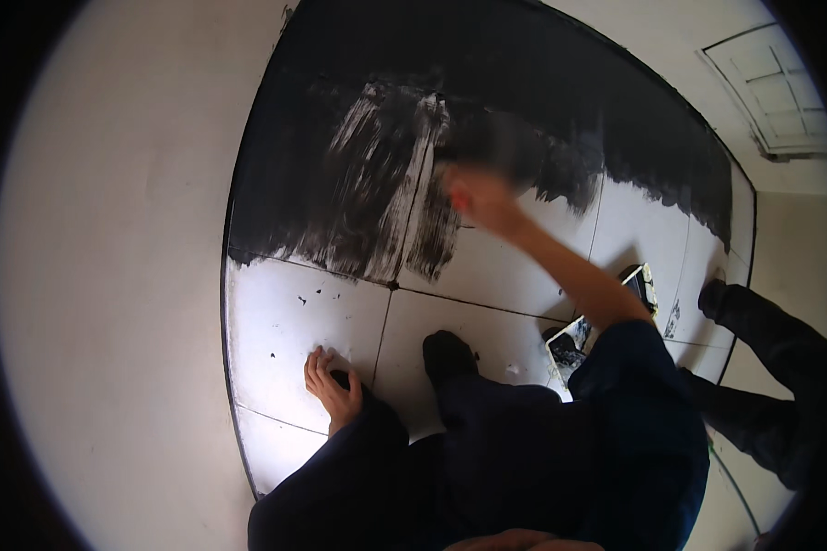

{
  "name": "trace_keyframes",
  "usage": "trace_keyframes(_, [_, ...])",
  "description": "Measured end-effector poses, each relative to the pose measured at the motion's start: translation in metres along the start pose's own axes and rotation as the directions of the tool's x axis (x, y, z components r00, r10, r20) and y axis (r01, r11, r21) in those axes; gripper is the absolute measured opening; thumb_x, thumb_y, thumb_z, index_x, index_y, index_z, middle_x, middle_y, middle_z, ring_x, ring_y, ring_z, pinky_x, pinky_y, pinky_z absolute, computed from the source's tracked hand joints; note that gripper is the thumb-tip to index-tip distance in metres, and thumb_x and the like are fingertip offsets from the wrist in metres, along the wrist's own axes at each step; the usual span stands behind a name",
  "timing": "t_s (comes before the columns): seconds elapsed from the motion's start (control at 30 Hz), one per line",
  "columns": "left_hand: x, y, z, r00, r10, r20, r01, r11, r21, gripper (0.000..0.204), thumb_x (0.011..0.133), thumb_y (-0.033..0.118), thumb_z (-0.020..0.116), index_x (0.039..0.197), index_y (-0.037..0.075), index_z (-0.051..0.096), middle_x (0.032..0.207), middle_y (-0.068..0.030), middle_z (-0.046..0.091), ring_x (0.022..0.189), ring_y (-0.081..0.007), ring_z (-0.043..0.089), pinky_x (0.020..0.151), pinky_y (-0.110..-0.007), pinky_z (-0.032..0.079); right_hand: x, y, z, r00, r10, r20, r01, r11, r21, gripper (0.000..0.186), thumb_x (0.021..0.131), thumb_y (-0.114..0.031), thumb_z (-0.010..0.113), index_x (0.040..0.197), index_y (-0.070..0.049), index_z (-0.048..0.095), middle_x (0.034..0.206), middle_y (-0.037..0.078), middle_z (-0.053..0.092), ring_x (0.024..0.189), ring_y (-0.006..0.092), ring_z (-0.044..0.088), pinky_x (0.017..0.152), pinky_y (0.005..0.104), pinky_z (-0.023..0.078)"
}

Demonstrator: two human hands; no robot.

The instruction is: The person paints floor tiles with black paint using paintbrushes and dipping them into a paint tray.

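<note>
Black coating [487, 73], streaky on white tiles [478, 262] | our right hand [480, 195] at its edge, blurred: we cannot tell its fingers' grip | our left hand [336, 393]: fingers loosely open

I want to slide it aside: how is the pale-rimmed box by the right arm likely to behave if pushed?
The pale-rimmed box probably keeps its shape, since its edges look straight. The dark smears inside may make it slippery to grip, if wet. Its weight is hard to judge, as the right arm partly hides it.
</note>
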State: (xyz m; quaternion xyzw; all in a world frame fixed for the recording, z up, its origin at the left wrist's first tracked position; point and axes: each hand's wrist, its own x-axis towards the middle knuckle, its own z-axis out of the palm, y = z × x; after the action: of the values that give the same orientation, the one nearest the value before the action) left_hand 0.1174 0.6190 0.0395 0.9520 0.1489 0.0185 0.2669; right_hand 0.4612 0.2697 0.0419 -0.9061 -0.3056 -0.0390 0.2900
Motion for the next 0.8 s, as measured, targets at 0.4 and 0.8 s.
trace_keyframes(0.4, [0.004,-0.007,0.005,1.0,0.006,0.022,-0.007,1.0,0.019,0.06,0.073,0.015,0.071,0.131,0.004,0.058,0.152,-0.0174,0.047,0.142,-0.0419,0.04,0.115,-0.057,0.028,0.014,0.015,-0.012,0.933,0.347,-0.095,-0.27,0.849,0.454,0.007,0.096,-0.011,0.075,0.101,-0.006,0.077,0.088,0.011,0.078,0.074,0.0095,0.07,0.066,0.0282,0.056])
trace_keyframes(0.8, [0.004,-0.004,-0.003,0.999,0.02,0.028,-0.02,1.0,-0.013,0.059,0.076,0.008,0.069,0.133,0.003,0.054,0.155,-0.0167,0.046,0.144,-0.0417,0.039,0.116,-0.058,0.027,-0.023,-0.052,0.01,0.997,-0.072,0.006,0.067,0.949,0.308,0.024,0.079,-0.006,0.08,0.101,-0.013,0.073,0.115,0.006,0.076,0.099,0.0298,0.075,0.084,0.0374,0.062])
